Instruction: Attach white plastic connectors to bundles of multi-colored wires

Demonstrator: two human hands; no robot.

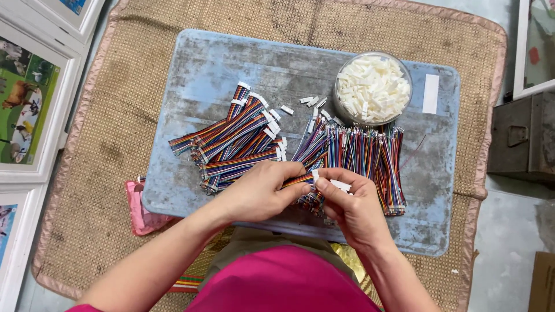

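Left hand (pixel 260 193) pinches a striped ribbon cable (pixel 298 180) while the right hand (pixel 350 202) grips a white connector (pixel 340 185) at its end. Beyond, finished cables (pixel 237 136) lie left, bare ones (pixel 361 151) right; the connector bowl (pixel 373 88) remains full.

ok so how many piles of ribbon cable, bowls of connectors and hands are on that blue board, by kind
Piles of rainbow ribbon cable: 2, a left pile with connectors fitted and a right pile
Round bowl of white connectors: 1
Hands: 2, left hand and right hand, both pinching one cable
Blue board: 1
Total: 6
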